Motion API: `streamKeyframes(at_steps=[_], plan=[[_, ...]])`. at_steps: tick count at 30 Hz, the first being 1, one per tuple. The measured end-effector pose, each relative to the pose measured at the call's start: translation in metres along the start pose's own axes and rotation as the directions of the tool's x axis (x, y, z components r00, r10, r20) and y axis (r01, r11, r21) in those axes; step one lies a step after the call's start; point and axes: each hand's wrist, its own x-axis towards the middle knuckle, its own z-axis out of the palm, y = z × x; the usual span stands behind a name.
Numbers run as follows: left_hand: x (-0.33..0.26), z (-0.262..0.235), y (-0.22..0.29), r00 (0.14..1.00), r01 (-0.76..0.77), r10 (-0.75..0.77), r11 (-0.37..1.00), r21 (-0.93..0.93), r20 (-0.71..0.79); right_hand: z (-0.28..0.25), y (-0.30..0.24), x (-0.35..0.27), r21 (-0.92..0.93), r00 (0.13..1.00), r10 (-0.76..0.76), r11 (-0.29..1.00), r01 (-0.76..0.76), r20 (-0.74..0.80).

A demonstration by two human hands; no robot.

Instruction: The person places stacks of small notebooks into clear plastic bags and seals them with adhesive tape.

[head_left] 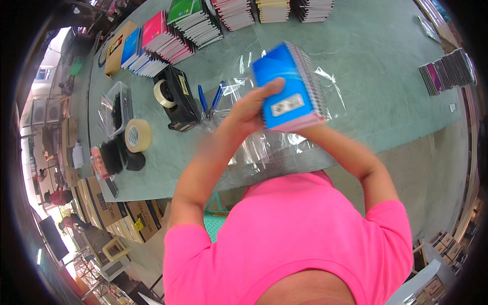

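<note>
A stack of spiral notebooks with a blue top cover and a white label is held tilted above the table. My left hand grips its left side, thumb across the blue cover. My right forearm runs up behind the lower edge of the stack; the right hand's fingers are hidden there. Clear plastic film lies crumpled on the table beneath the stack. Left of the film are blue-handled pliers, handles spread apart, close to a black tape dispenser with a roll of tape.
Notebook stacks with green, red and blue covers line the table's far side. A tape roll and a clear plastic box stand left. Dark spiral notebooks lie far right. Cardboard boxes sit below the table's left edge.
</note>
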Motion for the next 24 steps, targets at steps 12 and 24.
streamKeyframes(at_steps=[12, 24], plan=[[0.08, -0.036, -0.003, 0.969, 0.12, -0.021, 0.91, 0.398, -0.245, 0.005, 0.014, -0.068, -0.52, 1.0, 0.021, 0.854, -0.024, -0.011], [0.094, -0.041, -0.003, 0.946, 0.116, 0.052, 0.868, 0.483, -0.32, -0.053, 0.064, -0.064, -0.26, 0.941, -0.036, 0.964, -0.056, -0.337]])
